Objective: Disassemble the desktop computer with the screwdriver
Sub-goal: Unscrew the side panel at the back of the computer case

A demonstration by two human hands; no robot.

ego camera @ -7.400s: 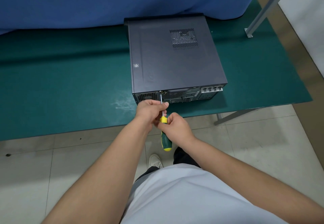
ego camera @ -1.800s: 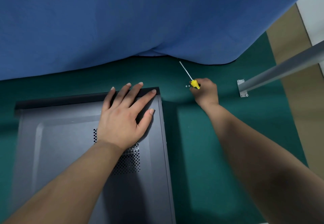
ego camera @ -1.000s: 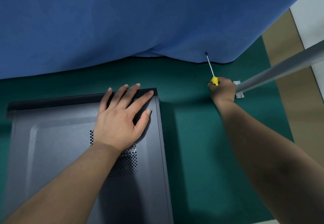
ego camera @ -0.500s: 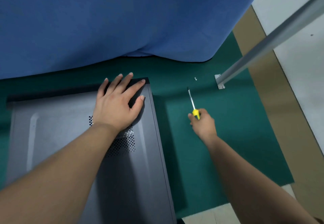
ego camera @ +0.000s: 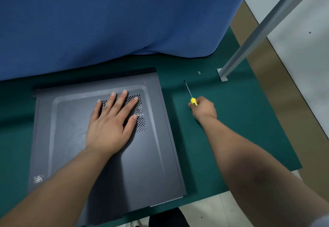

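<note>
Hands number two: the left hand (ego camera: pixel 110 125) lies flat, fingers spread, on the one dark grey metal desktop computer case (ego camera: pixel 151 155) lying on the green-covered table (ego camera: pixel 240 129). The right hand (ego camera: pixel 203 109) grips one yellow-handled screwdriver (ego camera: pixel 190 95), shaft pointing away over the table. Two small silver screws (ego camera: pixel 199 72) lie near a grey metal post (ego camera: pixel 267 25), below a blue curtain (ego camera: pixel 106 22).

Left hand (ego camera: pixel 110 125): palm down, fingers straight and spread toward 1 o'clock, forearm running in from 7 o'clock. Right hand (ego camera: pixel 203 109): fingers curled in a fist-like grip, forearm entering from 5 o'clock.
</note>
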